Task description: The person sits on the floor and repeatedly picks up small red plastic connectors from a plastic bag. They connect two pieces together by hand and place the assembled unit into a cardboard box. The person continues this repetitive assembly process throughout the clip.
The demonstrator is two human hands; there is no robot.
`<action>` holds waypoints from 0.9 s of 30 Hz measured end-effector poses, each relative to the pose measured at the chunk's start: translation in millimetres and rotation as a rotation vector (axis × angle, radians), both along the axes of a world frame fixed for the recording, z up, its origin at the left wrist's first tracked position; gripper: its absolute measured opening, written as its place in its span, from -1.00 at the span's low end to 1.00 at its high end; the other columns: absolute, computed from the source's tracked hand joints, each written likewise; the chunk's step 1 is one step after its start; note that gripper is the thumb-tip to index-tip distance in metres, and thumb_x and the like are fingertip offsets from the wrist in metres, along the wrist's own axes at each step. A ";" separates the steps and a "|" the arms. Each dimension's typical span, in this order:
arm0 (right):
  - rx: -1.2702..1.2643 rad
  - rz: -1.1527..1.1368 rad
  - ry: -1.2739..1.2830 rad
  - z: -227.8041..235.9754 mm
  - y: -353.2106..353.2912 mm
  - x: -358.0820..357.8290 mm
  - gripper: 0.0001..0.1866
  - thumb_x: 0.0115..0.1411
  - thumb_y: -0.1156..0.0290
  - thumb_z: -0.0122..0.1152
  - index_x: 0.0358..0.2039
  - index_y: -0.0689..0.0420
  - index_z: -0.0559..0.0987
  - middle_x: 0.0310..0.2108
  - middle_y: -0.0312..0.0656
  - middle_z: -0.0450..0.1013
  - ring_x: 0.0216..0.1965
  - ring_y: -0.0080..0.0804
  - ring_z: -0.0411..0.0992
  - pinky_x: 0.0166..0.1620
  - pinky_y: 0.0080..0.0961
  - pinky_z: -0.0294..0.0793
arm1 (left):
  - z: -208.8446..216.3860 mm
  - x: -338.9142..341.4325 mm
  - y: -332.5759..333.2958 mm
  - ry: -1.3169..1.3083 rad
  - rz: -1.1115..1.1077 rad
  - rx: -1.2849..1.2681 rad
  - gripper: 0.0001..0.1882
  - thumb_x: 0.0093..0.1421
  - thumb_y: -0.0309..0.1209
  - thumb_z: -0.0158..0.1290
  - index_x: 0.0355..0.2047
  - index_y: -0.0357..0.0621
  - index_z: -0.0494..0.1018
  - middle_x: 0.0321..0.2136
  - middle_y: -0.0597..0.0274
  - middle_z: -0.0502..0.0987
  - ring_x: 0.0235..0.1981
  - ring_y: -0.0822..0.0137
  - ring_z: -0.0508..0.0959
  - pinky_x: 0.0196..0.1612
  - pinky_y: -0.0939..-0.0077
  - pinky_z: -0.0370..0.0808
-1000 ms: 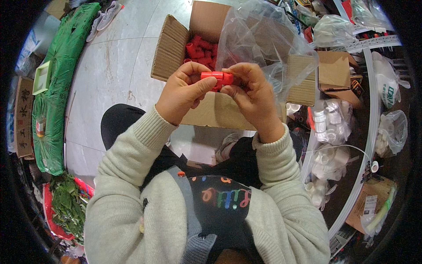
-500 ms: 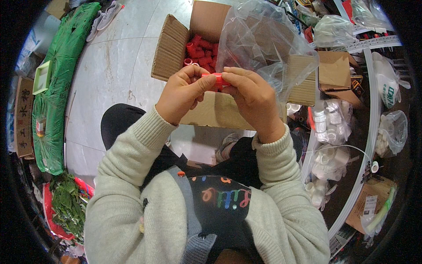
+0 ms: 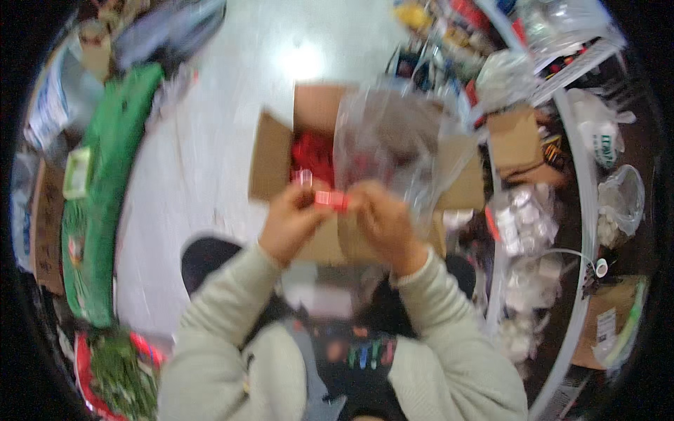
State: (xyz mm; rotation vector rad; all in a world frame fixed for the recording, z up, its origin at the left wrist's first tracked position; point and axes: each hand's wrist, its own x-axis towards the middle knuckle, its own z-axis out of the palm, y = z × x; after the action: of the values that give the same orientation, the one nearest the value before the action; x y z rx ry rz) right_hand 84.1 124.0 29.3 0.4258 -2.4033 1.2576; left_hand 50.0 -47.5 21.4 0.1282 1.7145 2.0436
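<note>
A short red pipe fitting is held level between my two hands, over the near side of an open cardboard box. My left hand is closed, thumb and fingers pinching the fitting's left part. At its right end my right hand is closed too, its fingertips on the end of the piece. Motion smears the picture, so fine detail of the fitting is lost. Inside the box lies a heap of similar red pipe fittings. A clear plastic bag drapes over the box's right half and hides what is under it.
On the left a long green wrapped bundle lies on the pale floor, with leafy greens nearer me. To the right, shelving holds bags of white fittings and a small cardboard box. Mixed goods stand at the far right.
The view has tilted up and blurred, so hands and box sit lower in the picture and more far floor shows. More of the fitting's middle shows between my hands.
</note>
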 end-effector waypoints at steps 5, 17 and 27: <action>0.262 0.181 -0.074 2.8 2.7 -2.3 -0.68 0.14 0.19 -0.04 -0.32 0.21 0.45 -0.49 0.02 0.38 -0.43 -0.04 0.40 -0.41 -0.30 0.37 | -10.0 -5.3 -9.0 -0.080 0.068 0.183 -0.76 0.05 -0.47 0.05 -0.24 -0.10 0.33 -0.50 0.36 0.45 -0.69 0.60 0.32 -0.71 0.76 0.25; 0.091 0.043 -0.204 16.4 11.2 4.8 -0.47 0.14 -0.05 -0.15 -0.06 0.09 0.40 -0.31 0.02 0.44 -0.29 -0.06 0.41 -0.28 -0.31 0.39 | -7.1 -2.8 -4.1 -0.107 0.020 0.380 -0.75 0.05 -0.44 0.07 -0.24 -0.15 0.34 -0.45 0.29 0.48 -0.63 0.56 0.40 -0.67 0.74 0.31; -0.048 0.166 -0.084 27.5 6.2 11.3 -0.49 0.15 0.00 -0.12 -0.04 0.11 0.38 -0.33 0.02 0.43 -0.33 -0.07 0.42 -0.33 -0.31 0.39 | -14.6 -4.5 -0.8 -0.087 0.002 0.339 -0.78 0.04 -0.51 0.04 -0.25 -0.08 0.37 -0.44 0.37 0.47 -0.64 0.62 0.38 -0.62 0.79 0.30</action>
State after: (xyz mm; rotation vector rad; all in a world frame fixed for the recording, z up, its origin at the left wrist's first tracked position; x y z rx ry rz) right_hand 95.3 130.2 56.8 0.5786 -2.4436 1.4279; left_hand 45.5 -48.2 6.8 0.1434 1.3059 2.2903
